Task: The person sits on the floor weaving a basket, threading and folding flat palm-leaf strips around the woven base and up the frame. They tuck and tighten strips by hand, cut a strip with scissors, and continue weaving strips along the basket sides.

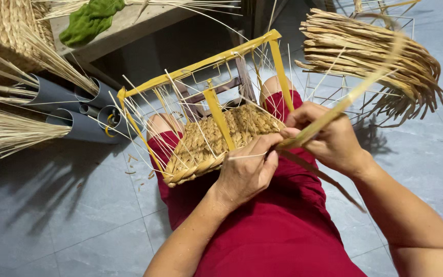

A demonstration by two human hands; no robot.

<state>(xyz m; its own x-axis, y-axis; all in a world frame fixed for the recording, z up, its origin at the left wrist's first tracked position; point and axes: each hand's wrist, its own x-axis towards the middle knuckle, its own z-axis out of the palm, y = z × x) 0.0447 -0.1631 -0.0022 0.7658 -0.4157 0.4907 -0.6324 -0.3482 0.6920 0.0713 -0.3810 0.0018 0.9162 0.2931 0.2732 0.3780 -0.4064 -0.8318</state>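
**Two hands at work on a half-woven basket**

Head view, the only one supplied. One wire frame (201, 77), wrapped in yellow strip, rests on the lap of a seated person in a red garment (278, 231), centre of the frame. A woven panel (216, 138) of dried straw-coloured fibre covers the frame's near face; thin white stakes stand out of it at all angles.

Left hand (247, 172): closed narrow, thumb and forefinger pinching a thin stake at the panel's right edge. Right hand (329, 138): closed around a flat green-yellow fibre strand (344, 100), which runs from the panel's edge up towards the upper right of the frame; its tail hangs down past the wrist.

Surroundings: a bundle of dried fibre (375, 51) lies on a second wire frame at upper right; grey pipes (73, 110) holding straw sit at left; a green cloth (91, 20) lies on a wooden bench (129, 25) at upper left. Grey tiled floor (52, 215) below.

Judgement: weaving step in hand, the strand being worked past a stake at the panel edge. The next pass would call for steady tension on the strand and the stake held clear.
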